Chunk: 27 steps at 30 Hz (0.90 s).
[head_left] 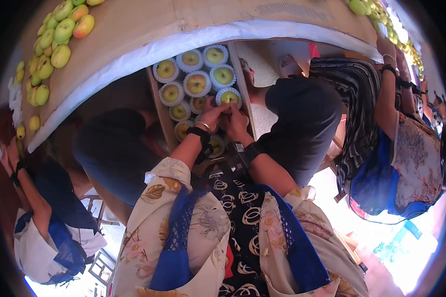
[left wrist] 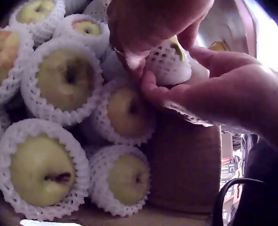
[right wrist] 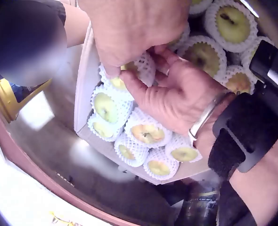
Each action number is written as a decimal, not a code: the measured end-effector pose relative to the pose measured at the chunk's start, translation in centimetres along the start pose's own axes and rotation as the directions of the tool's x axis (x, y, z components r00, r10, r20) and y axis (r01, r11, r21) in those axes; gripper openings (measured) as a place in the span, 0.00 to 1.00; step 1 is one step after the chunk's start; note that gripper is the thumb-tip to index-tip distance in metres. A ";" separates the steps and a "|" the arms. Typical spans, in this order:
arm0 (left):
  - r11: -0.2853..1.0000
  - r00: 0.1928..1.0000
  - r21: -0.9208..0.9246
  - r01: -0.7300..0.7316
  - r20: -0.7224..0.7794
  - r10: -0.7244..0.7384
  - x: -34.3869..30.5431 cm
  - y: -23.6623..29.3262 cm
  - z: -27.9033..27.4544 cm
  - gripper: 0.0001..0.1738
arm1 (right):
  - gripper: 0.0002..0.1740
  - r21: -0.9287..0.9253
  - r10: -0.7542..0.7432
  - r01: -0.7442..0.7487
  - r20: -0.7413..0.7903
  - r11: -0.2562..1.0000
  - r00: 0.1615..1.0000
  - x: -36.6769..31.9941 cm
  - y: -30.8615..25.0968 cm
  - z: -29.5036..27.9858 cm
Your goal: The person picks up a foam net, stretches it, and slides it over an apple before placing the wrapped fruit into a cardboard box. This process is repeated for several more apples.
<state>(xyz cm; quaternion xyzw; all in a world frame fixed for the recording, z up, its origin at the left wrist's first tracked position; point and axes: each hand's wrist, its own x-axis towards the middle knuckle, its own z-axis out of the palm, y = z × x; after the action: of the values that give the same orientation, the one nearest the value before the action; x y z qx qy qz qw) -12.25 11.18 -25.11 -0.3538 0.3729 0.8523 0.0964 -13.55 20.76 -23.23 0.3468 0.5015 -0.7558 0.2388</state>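
Both hands meet over the right side of a cardboard box (head_left: pixel 156 91) holding apples in white foam nets. My left hand (head_left: pixel 212 115), with a pale bracelet at the wrist, curls its fingers around a netted apple (left wrist: pixel 169 63). From the other side, my right hand (head_left: pixel 236 123) grips the same apple, thumb and fingers at its net. Much of this apple is hidden behind fingers in the right wrist view. Other netted apples, such as a greenish one (left wrist: pixel 42 169) and a reddish one (head_left: pixel 197 84), sit packed around the hands.
Beyond the box runs a tabletop (head_left: pixel 183 17) with a white-covered edge (head_left: pixel 183 44). Loose apples (head_left: pixel 59 34) lie on its left. My knees (head_left: pixel 302 114) flank the box. Other people sit at both sides, one in a floral top (head_left: pixel 416 158) at right.
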 end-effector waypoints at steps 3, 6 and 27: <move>0.999 0.998 0.009 0.053 0.027 -0.053 -0.7 0.4 -0.3 0.46 | 0.22 -0.027 0.028 -0.028 -0.005 0.999 1.000 0.2 0.3 -0.2; 0.999 0.995 0.042 0.034 -0.098 -0.030 -1.0 0.4 0.2 0.41 | 0.22 -0.078 0.009 -0.013 -0.054 0.997 0.999 1.2 1.1 -0.3; 0.986 0.989 0.079 0.150 -0.026 -0.149 -1.8 1.2 0.8 0.15 | 0.18 0.019 -0.156 0.156 0.000 0.988 0.988 1.1 0.2 0.6</move>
<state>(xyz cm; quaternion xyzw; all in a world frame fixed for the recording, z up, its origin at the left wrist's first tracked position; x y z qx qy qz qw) -11.90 11.05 -22.86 -0.3850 0.3803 0.8235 0.1705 -14.27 20.13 -24.05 0.3082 0.5195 -0.7772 0.1761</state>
